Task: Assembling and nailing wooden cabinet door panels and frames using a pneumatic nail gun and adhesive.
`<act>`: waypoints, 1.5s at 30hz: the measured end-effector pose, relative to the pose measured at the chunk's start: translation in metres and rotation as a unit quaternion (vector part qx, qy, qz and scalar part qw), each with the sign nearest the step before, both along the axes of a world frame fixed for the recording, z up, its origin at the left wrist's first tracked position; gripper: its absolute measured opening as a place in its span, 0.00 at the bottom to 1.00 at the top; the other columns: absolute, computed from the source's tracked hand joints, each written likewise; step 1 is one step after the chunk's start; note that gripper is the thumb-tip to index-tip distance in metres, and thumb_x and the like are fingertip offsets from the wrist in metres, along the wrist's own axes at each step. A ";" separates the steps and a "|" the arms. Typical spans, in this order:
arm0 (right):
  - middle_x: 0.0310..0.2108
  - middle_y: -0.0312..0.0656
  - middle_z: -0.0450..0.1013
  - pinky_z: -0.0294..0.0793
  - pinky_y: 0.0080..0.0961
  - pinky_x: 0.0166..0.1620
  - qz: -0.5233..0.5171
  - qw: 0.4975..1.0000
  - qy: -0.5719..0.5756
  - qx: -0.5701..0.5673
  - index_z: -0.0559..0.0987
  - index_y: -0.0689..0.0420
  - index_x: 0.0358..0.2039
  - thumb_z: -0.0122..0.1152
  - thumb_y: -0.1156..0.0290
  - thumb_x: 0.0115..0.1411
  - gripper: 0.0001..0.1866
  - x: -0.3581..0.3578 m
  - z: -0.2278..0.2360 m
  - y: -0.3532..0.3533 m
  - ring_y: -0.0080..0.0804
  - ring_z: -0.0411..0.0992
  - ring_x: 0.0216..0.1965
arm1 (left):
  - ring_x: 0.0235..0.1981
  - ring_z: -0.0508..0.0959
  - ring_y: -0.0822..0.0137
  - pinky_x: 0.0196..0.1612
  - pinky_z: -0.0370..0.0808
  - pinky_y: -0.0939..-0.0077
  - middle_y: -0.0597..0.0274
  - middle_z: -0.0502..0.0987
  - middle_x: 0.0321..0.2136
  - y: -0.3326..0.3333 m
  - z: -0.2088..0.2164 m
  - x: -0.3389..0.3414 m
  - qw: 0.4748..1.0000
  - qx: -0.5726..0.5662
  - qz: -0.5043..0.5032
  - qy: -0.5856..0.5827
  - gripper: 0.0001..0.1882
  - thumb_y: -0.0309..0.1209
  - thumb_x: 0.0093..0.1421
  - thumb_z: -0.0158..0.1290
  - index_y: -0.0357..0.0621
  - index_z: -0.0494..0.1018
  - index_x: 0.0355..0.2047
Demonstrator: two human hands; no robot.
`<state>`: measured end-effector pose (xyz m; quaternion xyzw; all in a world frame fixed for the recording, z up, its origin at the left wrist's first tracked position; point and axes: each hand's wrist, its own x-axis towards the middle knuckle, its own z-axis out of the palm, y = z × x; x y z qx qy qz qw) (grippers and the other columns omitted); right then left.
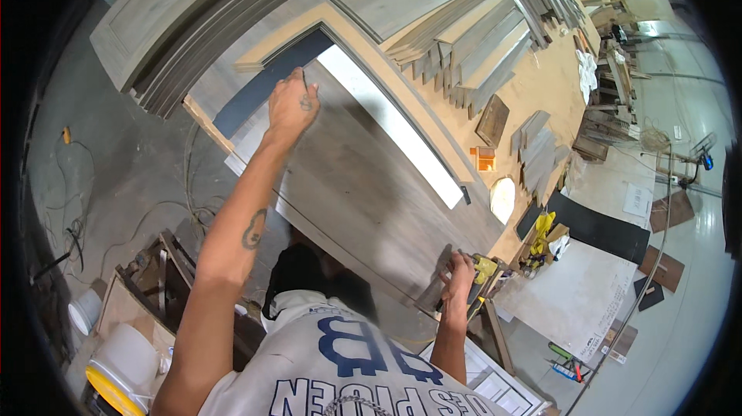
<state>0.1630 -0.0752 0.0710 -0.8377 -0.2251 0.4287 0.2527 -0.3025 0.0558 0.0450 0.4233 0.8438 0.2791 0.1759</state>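
A broad grey-brown wooden panel [352,161] lies across the bench in front of me. My left hand [294,103] is closed at its far left corner, fingertips pinching the edge beside a dark blue-grey strip [267,80]. At the panel's near right end is my right hand [457,273], its fingers curled in. Right beside that hand sits a yellow-green power tool [485,268] with dark parts; what the fingers grip is hidden. Along the panel's far side runs a bright white strip [394,126], bordered by a thin dark frame edge.
Stacked grey panels [224,22] stand at the far left. Many narrow boards [471,45] lie behind the white strip, near a small orange box [483,159] and a round white disc [502,200]. A white bucket [124,362] is at lower left; cables [189,176] cross the floor.
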 end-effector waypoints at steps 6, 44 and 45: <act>0.59 0.50 0.69 0.71 0.43 0.57 0.041 0.999 -0.027 0.015 0.63 0.62 0.66 0.61 0.61 0.64 0.34 0.000 -0.004 -0.003 0.43 0.69 0.58 | 0.53 0.76 0.36 0.59 0.71 0.54 0.30 0.76 0.51 -0.006 0.001 -0.004 1.000 0.013 -0.024 -0.008 0.31 0.37 0.63 0.55 0.24 0.67 0.59; 0.42 0.57 0.81 0.76 0.30 0.51 0.606 0.765 -0.094 0.198 0.78 0.68 0.52 0.64 0.58 0.63 0.26 0.046 -0.013 0.093 0.38 0.80 0.46 | 0.75 0.46 0.57 0.73 0.45 0.71 0.38 0.44 0.74 -0.310 0.017 0.421 0.636 0.154 0.302 -0.693 0.48 0.39 0.68 0.54 0.27 0.36 0.72; 0.42 0.57 0.81 0.76 0.30 0.51 0.605 0.766 -0.097 0.195 0.78 0.69 0.52 0.63 0.58 0.63 0.27 0.045 -0.012 0.093 0.38 0.80 0.46 | 0.75 0.46 0.57 0.73 0.45 0.71 0.38 0.44 0.74 -0.312 0.019 0.420 0.623 0.167 0.306 -0.700 0.48 0.39 0.68 0.54 0.27 0.36 0.72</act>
